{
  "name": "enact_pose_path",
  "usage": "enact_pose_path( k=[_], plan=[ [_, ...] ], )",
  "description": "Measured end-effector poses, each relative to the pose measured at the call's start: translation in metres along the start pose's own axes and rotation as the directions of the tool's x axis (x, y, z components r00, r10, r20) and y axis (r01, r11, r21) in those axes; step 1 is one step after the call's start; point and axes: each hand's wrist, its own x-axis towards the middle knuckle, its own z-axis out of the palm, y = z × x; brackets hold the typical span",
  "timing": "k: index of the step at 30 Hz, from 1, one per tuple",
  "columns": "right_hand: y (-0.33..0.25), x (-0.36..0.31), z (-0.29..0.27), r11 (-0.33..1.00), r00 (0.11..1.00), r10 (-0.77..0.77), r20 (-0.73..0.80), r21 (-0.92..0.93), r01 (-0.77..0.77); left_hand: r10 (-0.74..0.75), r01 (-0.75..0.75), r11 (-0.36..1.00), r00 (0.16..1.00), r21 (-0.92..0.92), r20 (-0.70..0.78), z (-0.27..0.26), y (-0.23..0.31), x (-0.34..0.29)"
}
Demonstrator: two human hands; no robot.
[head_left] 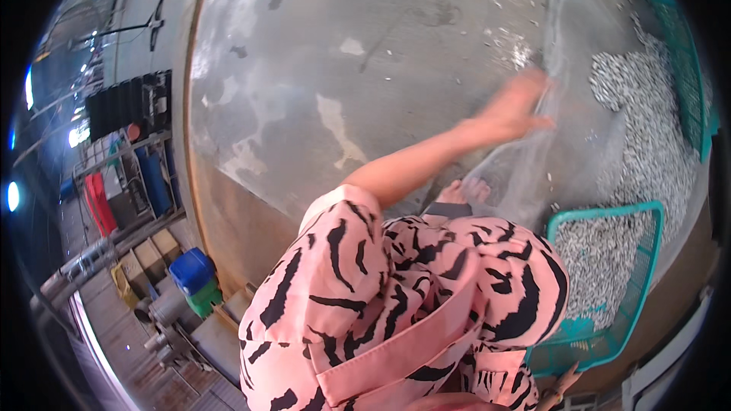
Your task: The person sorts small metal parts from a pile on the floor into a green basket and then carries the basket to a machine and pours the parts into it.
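Left hand [518, 110] blurred at the plastic sheet [582, 152] edge, right hand [562, 390] at the teal basket [609, 211]; whether either's fingers grasp cannot be told. Small silvery fish [659, 137] in basket and heaped on sheet. Tugging the sheet sharply could scatter them across the floor [304, 46].

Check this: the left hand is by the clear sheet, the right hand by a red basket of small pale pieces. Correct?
Not quite: the head view shows the basket is teal, not red. The left hand is by the clear sheet, and the right hand by the basket of pale pieces.
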Motion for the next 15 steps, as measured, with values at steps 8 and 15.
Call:
enact_pose_path(
  k=[8, 15],
  plan=[
    [0.000, 0.010, 0.002, 0.992, 0.993, 0.120, -0.002, -0.044, -0.120, -0.349, 0.545, 0.694, 0.826, 0.470, -0.442, -0.153, -0.121, -0.144],
    [0.013, 0.012, -0.007, 0.983, 0.989, 0.130, -0.068, -0.120, -0.137, -0.317, 0.415, 0.639, 0.909, 0.648, -0.269, -0.152, -0.141, -0.138]
  ],
)
